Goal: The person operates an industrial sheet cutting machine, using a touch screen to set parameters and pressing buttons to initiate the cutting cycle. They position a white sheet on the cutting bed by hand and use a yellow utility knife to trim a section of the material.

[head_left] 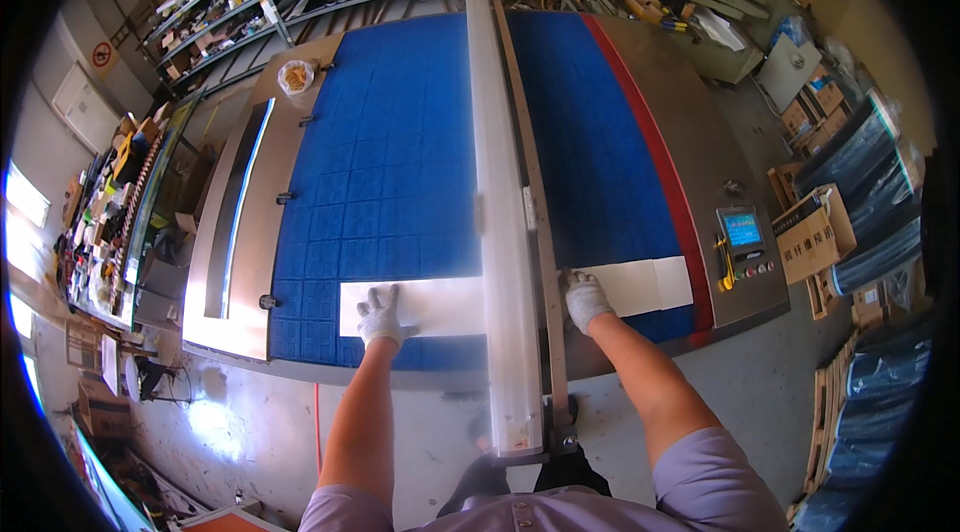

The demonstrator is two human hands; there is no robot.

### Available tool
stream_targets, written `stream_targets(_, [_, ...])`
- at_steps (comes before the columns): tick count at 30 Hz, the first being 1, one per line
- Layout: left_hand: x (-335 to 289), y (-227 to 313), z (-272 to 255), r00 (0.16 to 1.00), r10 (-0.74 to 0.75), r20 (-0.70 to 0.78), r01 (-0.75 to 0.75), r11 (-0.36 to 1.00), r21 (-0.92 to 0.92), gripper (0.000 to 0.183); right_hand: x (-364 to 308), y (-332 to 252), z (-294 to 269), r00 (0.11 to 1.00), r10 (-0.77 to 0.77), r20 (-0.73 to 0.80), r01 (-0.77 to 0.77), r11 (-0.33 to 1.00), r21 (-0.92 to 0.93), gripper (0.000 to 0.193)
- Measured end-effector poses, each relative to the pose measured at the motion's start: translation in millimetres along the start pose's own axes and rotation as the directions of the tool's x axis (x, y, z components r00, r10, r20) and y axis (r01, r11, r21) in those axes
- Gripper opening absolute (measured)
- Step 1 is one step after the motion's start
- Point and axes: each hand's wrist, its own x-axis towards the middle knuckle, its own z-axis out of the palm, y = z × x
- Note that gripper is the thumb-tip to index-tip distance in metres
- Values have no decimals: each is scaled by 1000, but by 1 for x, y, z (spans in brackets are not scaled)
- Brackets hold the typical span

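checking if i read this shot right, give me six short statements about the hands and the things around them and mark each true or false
1. The left hand and the right hand are both gloved. True.
2. White material shows on both sides of the pale beam. True.
3. Both hands are on the same side of the beam. False: the beam stands between them.
4. A red band runs along the right of the blue surface. True.
5. The left hand is clenched in a fist. False: it is spread open.
6. Nothing stands right of the red band. False: a lit screen does.
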Motion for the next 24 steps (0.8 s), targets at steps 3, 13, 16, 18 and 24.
stream_targets(3, [-1, -13, 3, 1000, -30, 10, 29, 1000, 11, 105, 3, -12, -15, 996, -20, 89, 24, 999, -36, 40])
stream_targets(13, [3, -4, -1, 1000, 4, 18, -5, 999, 44, 107, 11, -4, 24, 994, 106, -8, -101, 969, 227, 49])
stream_targets(16, [16, 3, 19, 999, 33, -20, -32, 999, 32, 106, 10, 5, 53, 975, 199, -94, -151, 916, 371, 53])
stream_targets(18, [10, -18, 18, 1000, -11, -7, 11, 999, 53, 107, 10, -19, 15, 988, 143, -66, -115, 942, 314, 53])
stream_targets(24, [14, -17, 20, 1000, -24, -6, 24, 997, 71, 108, 1, -13, -12, 992, -63, 109, 73, 993, -89, 56])
